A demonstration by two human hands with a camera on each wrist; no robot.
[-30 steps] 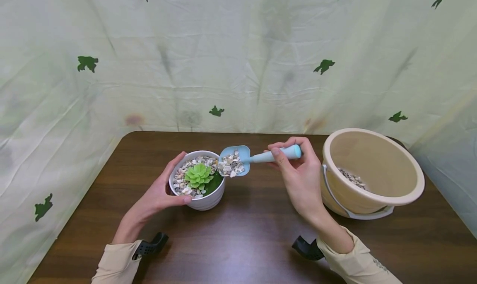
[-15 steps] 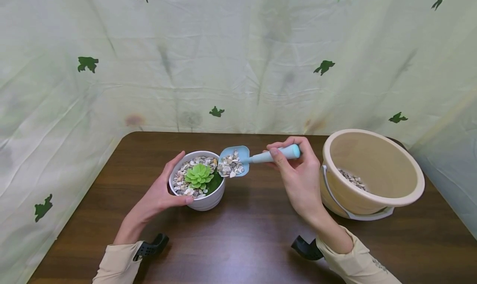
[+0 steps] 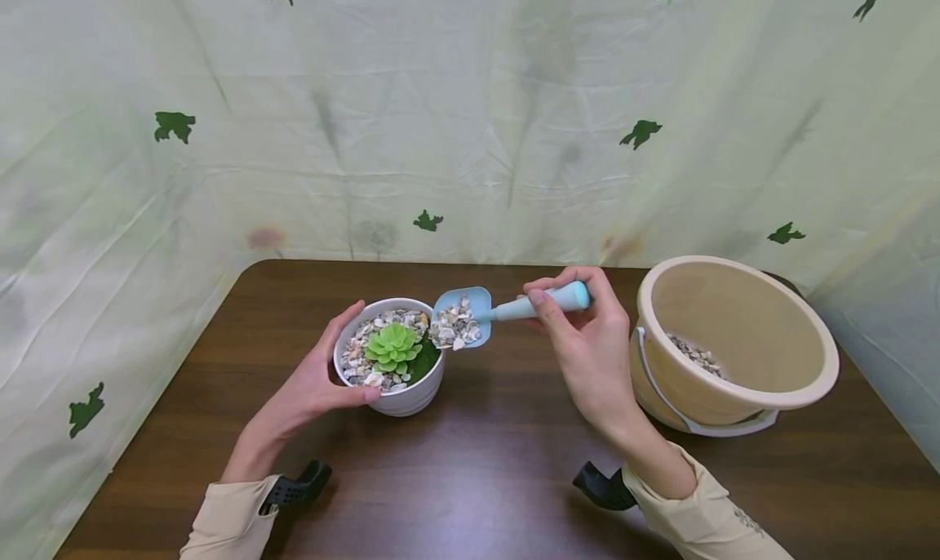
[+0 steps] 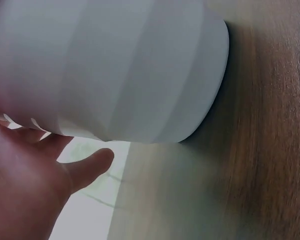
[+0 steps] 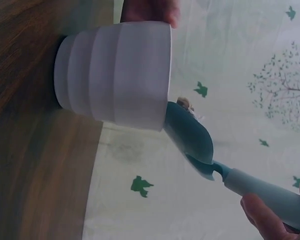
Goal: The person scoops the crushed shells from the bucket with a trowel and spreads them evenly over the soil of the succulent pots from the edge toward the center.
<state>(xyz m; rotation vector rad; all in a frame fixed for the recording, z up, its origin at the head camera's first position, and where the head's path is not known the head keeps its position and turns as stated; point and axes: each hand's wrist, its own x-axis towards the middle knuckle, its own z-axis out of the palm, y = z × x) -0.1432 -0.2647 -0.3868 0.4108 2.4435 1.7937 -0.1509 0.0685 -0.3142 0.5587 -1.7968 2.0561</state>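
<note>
My left hand (image 3: 312, 384) grips the rim of a white ribbed flower pot (image 3: 407, 401), thumb at the near side and fingers around the far left. The pot stands upright on the table. A green succulent (image 3: 392, 346) sits in it among small pebbles (image 3: 360, 368); dark green shows at the right, without pebbles. My right hand (image 3: 587, 340) holds a light blue hand trowel (image 3: 514, 309) by its handle. Its blade (image 5: 189, 132), heaped with pebbles (image 3: 455, 325), rests at the pot's right rim, tilted toward it in the right wrist view.
A beige bucket (image 3: 742, 393) with a grey handle (image 3: 683, 417) stands at the table's right, pebbles (image 3: 693, 353) at its bottom. The brown wooden table (image 3: 455, 478) ends at a pale leaf-patterned curtain (image 3: 470, 119) behind.
Very little differs. The right hand has shifted slightly left along with the trowel handle; the pebbles on the blade and the pot look the same.
</note>
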